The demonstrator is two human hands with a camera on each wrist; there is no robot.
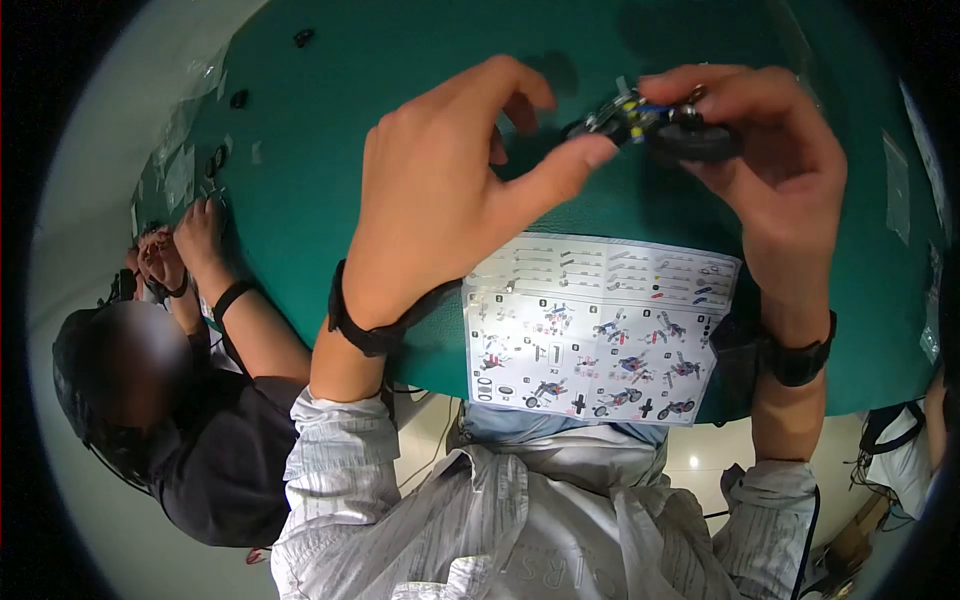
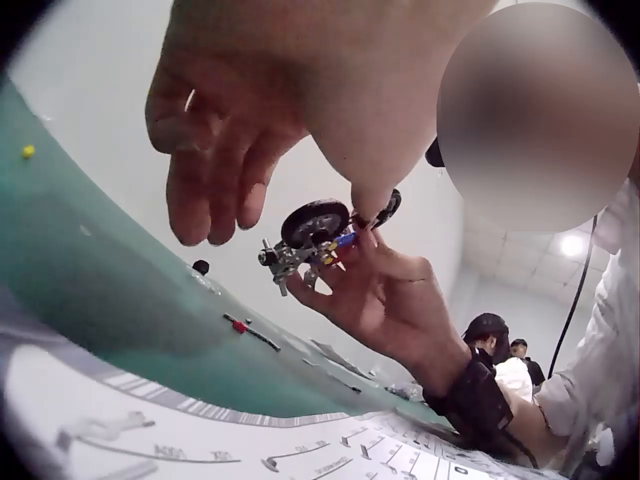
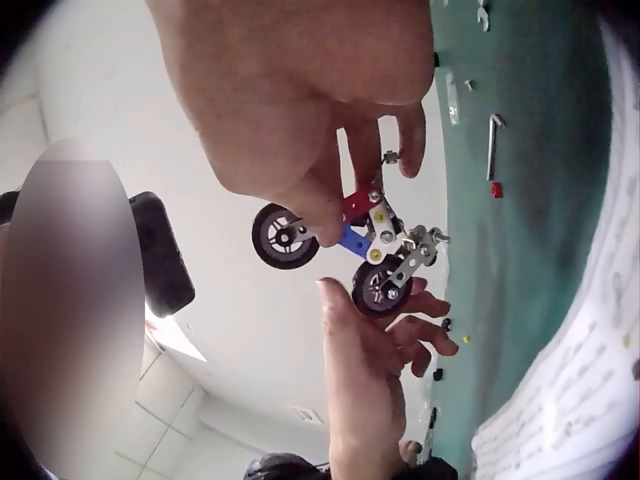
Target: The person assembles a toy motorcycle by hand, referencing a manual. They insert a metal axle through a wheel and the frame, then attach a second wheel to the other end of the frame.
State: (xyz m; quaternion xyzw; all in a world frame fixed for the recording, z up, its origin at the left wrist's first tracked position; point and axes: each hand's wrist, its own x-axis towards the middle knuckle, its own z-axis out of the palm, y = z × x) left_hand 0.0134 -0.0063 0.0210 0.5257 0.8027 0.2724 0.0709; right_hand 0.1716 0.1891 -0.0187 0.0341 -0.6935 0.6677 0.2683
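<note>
A small toy motorcycle [image 1: 634,116] with black wheels is up off the table, pinched between the thumb and fingers of my right hand [image 1: 790,160]. Its blue bar [image 3: 354,240], red bar [image 3: 357,205] and metal brackets show in the right wrist view. The right thumb lies by one wheel [image 3: 286,237]. My left hand [image 1: 430,190] is beside the other wheel [image 3: 372,290], thumb stretched out close to it and fingers spread loosely; whether it touches is unclear. In the left wrist view, the left hand [image 2: 290,90] hangs above the motorcycle [image 2: 320,235].
A printed instruction sheet [image 1: 600,330] lies at the near edge of the green table [image 1: 300,220]. A metal hex key [image 3: 491,148] and a red piece [image 3: 496,189] lie on the table. Small black parts [image 1: 238,99] and plastic bags [image 1: 180,180] are at the left, near another person [image 1: 220,440].
</note>
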